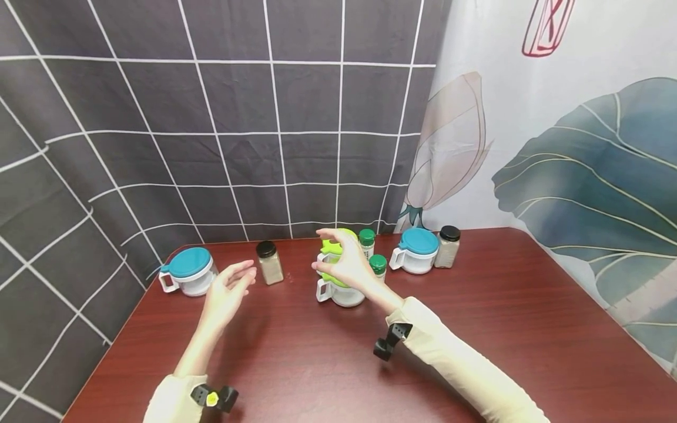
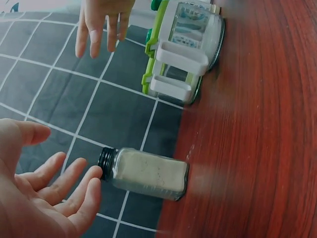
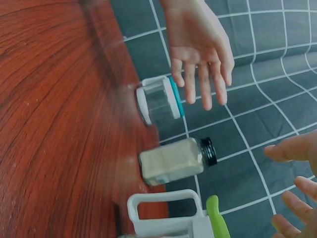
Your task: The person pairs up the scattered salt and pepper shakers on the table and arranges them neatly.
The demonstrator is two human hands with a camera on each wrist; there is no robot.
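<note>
My left hand hovers above the table's left part, fingers relaxed and holding nothing. It is between a blue-lidded seasoning pot and a spice jar with a black cap. The left wrist view shows this spice jar upright on the table, filled with pale powder, apart from the fingers. My right hand reaches over two seasoning pots with lime-green lids and white handles, thumb and fingers spread. In the right wrist view its fingers hold nothing; one green-lidded pot shows below.
Two green-capped shakers stand right beside the green-lidded pots, partly behind my right hand. Further right are another blue-lidded pot and a second black-capped jar. A grey gridded curtain hangs behind the reddish-brown table.
</note>
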